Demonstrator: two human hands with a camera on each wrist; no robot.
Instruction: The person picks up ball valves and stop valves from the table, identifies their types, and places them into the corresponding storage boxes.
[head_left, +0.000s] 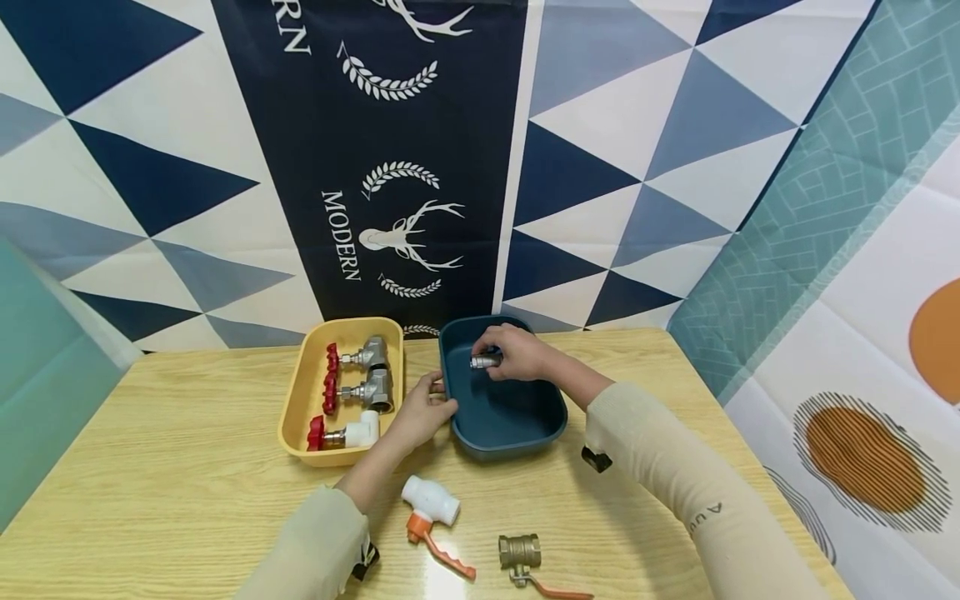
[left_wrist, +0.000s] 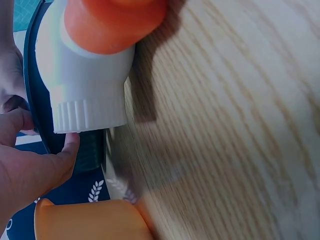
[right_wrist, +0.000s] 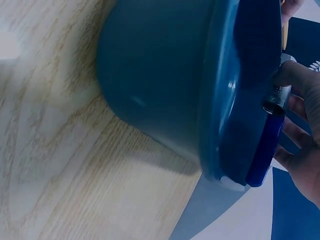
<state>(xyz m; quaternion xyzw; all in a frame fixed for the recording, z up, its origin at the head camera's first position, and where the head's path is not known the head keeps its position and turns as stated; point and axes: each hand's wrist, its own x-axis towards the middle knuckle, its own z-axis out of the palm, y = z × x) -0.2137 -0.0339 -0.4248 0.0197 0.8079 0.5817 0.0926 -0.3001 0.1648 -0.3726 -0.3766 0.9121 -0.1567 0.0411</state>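
A dark blue tray [head_left: 517, 433] stands at the middle of the wooden table. My left hand [head_left: 437, 390] grips its left rim; in the left wrist view my thumb [left_wrist: 67, 150] lies on that rim [left_wrist: 40, 100]. My right hand [head_left: 498, 354] is over the tray's far end and pinches a small silver metal fitting [head_left: 485, 362]. The right wrist view shows the fitting [right_wrist: 277, 92] between my fingers [right_wrist: 300, 80], just above the tray's wall [right_wrist: 160, 85].
A yellow tray [head_left: 300, 417] left of the blue one holds three red-handled valves [head_left: 360, 392]. Close to me on the table lie a white valve with an orange lever [head_left: 431, 500] and a brass valve with an orange lever [head_left: 520, 552]. A patterned cloth hangs behind.
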